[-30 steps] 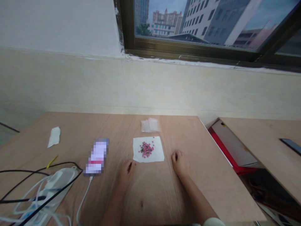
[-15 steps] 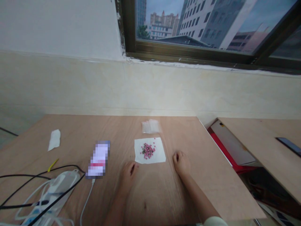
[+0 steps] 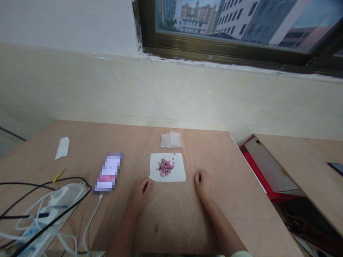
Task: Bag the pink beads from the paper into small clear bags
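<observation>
While our left hand (image 3: 140,195) rests loosely curled and empty just below the white paper (image 3: 178,175), the small pink beads (image 3: 165,167) sit heaped loose on it, near our equally empty right hand (image 3: 203,185). A knuckle snagging the paper could jolt them, scattering beads across the plywood board (image 3: 171,221).

- Soft, rather dim daylight comes from the window (image 3: 227,25), without hard glare
- Shadows on the table (image 3: 241,203) are faint and diffuse
- Wide-angle distortion bends lines toward the edges
- Slight overall blur leaves the beads (image 3: 165,167) without fine detail
- A pixelated block (image 3: 108,172) obscures one object
</observation>
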`<state>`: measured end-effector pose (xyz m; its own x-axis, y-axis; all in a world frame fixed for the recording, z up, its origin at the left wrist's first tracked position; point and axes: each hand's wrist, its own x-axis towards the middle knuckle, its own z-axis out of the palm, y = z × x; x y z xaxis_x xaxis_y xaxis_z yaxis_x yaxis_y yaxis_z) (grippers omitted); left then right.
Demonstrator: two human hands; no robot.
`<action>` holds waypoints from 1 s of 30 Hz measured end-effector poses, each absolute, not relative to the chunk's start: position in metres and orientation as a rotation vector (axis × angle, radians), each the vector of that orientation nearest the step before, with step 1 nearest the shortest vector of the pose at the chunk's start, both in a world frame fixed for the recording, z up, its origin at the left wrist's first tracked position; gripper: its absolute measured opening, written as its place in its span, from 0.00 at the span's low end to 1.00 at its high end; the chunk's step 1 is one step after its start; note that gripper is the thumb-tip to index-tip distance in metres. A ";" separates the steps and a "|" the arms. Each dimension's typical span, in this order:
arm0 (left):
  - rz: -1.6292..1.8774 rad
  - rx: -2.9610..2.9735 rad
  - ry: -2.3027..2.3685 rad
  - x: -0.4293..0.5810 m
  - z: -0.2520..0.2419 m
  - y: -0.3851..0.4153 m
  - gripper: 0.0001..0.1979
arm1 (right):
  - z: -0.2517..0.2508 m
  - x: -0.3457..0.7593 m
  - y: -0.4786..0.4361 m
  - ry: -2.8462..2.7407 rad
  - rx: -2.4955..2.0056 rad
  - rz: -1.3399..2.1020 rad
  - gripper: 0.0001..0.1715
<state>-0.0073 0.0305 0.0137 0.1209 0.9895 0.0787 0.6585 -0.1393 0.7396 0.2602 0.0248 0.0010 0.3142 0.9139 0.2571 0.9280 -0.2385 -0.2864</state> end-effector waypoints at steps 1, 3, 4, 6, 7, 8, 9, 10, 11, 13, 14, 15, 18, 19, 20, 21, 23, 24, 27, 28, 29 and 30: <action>0.798 1.856 1.600 -0.007 0.013 0.030 0.13 | 0.001 0.260 0.025 -1.637 -2.204 -0.047 0.13; 0.797 1.840 1.625 -0.006 0.013 0.030 0.13 | 0.001 0.261 0.025 -1.631 -2.208 -0.045 0.13; 0.794 1.833 1.642 -0.005 0.013 0.030 0.13 | 0.001 0.261 0.025 -1.630 -2.211 -0.043 0.13; 0.789 1.831 1.667 -0.004 0.013 0.029 0.13 | 0.001 0.261 0.024 -1.621 -2.216 -0.040 0.14; 0.786 1.836 1.673 -0.004 0.013 0.029 0.13 | 0.001 0.261 0.024 -1.615 -2.216 -0.038 0.14; 0.785 1.843 1.677 -0.004 0.013 0.029 0.13 | 0.001 0.261 0.024 -1.606 -2.214 -0.037 0.14; 0.785 1.849 1.683 -0.004 0.014 0.029 0.13 | 0.002 0.261 0.024 -1.598 -2.210 -0.036 0.14; 0.781 1.853 1.689 -0.004 0.014 0.029 0.13 | 0.003 0.261 0.024 -1.596 -2.200 -0.030 0.14; 0.776 1.855 1.693 -0.004 0.015 0.029 0.13 | 0.004 0.261 0.023 -1.596 -2.189 -0.022 0.14; 0.764 1.858 1.697 -0.004 0.015 0.029 0.13 | 0.007 0.261 0.023 -1.608 -2.170 0.004 0.14; 0.757 1.860 1.700 -0.003 0.016 0.029 0.13 | 0.008 0.261 0.023 -1.613 -2.165 0.016 0.14; 0.753 1.859 1.704 -0.003 0.016 0.029 0.13 | 0.009 0.261 0.023 -1.617 -2.162 0.023 0.15; 0.754 1.855 1.705 -0.003 0.015 0.030 0.13 | 0.010 0.262 0.024 -1.606 -2.160 0.029 0.15; 0.761 1.851 1.704 -0.003 0.015 0.030 0.13 | 0.009 0.262 0.024 -1.601 -2.159 0.031 0.14; 0.772 1.848 1.703 -0.003 0.015 0.030 0.12 | 0.009 0.262 0.024 -1.597 -2.159 0.035 0.14; 0.780 1.846 1.702 -0.003 0.015 0.030 0.12 | 0.009 0.262 0.024 -1.601 -2.158 0.041 0.14; 0.785 1.837 1.713 -0.003 0.015 0.030 0.12 | 0.009 0.261 0.024 -1.604 -2.164 0.048 0.14; 0.783 1.833 1.718 -0.003 0.015 0.030 0.12 | 0.010 0.261 0.024 -1.603 -2.170 0.049 0.14; 0.779 1.831 1.719 -0.003 0.016 0.030 0.12 | 0.010 0.261 0.024 -1.590 -2.193 0.046 0.14; 0.785 1.832 1.712 -0.003 0.016 0.030 0.12 | 0.009 0.261 0.024 -1.584 -2.193 0.051 0.14; 0.792 1.833 1.703 -0.003 0.017 0.030 0.12 | 0.008 0.261 0.024 -1.582 -2.183 0.067 0.13; 0.800 1.831 1.700 -0.003 0.017 0.030 0.12 | 0.007 0.262 0.024 -1.575 -2.169 0.089 0.13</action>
